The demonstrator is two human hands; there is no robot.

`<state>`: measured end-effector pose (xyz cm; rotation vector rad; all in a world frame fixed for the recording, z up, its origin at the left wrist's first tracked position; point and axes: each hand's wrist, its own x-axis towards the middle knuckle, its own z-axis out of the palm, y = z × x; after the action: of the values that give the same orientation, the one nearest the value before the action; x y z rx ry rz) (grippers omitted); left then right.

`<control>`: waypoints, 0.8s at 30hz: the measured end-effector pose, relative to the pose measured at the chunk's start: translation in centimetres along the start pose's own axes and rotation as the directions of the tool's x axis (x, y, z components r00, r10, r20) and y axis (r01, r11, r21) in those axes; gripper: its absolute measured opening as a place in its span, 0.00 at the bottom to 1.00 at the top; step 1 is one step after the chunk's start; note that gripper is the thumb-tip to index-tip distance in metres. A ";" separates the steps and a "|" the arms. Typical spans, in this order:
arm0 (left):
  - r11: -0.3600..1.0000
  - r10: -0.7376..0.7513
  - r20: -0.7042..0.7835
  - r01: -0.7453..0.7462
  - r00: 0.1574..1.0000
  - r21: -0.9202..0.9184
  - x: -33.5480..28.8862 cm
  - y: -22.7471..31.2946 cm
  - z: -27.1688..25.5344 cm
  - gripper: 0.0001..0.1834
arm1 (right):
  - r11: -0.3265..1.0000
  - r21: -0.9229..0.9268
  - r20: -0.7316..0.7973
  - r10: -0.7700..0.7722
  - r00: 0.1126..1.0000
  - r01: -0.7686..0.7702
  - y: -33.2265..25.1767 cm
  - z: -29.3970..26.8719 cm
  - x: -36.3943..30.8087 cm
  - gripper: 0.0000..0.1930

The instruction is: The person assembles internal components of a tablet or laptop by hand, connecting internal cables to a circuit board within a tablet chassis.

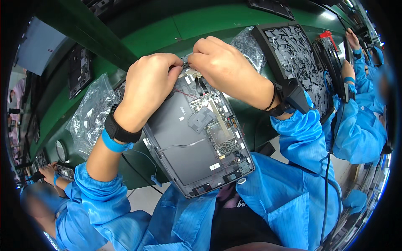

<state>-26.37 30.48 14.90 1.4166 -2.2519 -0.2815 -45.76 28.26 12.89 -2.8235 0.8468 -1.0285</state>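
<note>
An opened tablet housing (171, 129), dark grey with its inside facing up, lies tilted before me, its near end reaching past the bench edge towards my jacket. A circuit board (224, 138) runs along its right side, and a flat ribbon cable (182, 145) crosses the battery area. At the housing's far end, my left hand (148, 81) pinches with thumb and forefinger. My right hand (228, 67) is closed just beside it, fingertips at the same edge. What either hand holds is too small or hidden to name. Thin red wires (184, 93) show below the fingers.
Clear plastic bags lie left (94, 115) and right (250, 46) on the green bench (155, 35). A black tray (272, 62) of dark parts stands at right. A green post (88, 33) rises at left. Co-workers' hands (348, 69) work further right, others at lower left. A black cord (328, 188) hangs along my right.
</note>
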 end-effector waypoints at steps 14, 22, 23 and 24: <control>0.999 0.002 0.048 -0.004 0.999 0.038 0.8 0.3 -0.3 0.05 | 0.994 -0.040 0.115 0.105 0.988 -0.101 0.7 0.1 1.8 0.05; 0.995 0.074 0.017 -0.075 0.997 0.072 0.2 -0.1 0.1 0.06 | 0.993 0.113 0.334 -0.070 0.940 0.034 2.7 -0.1 3.2 0.04; 0.995 0.085 0.007 -0.086 0.996 0.058 0.0 -0.3 0.2 0.05 | 0.993 0.113 0.332 -0.072 0.940 0.036 2.7 -0.1 3.1 0.04; 0.995 0.096 -0.002 -0.096 0.995 0.042 0.0 -0.4 0.2 0.05 | 0.990 0.099 0.306 -0.123 0.944 0.097 2.7 -0.1 3.0 0.04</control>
<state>-26.16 30.33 14.61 1.3239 -2.3267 -0.2003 -45.23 24.51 14.24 -2.8787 0.6062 -0.5829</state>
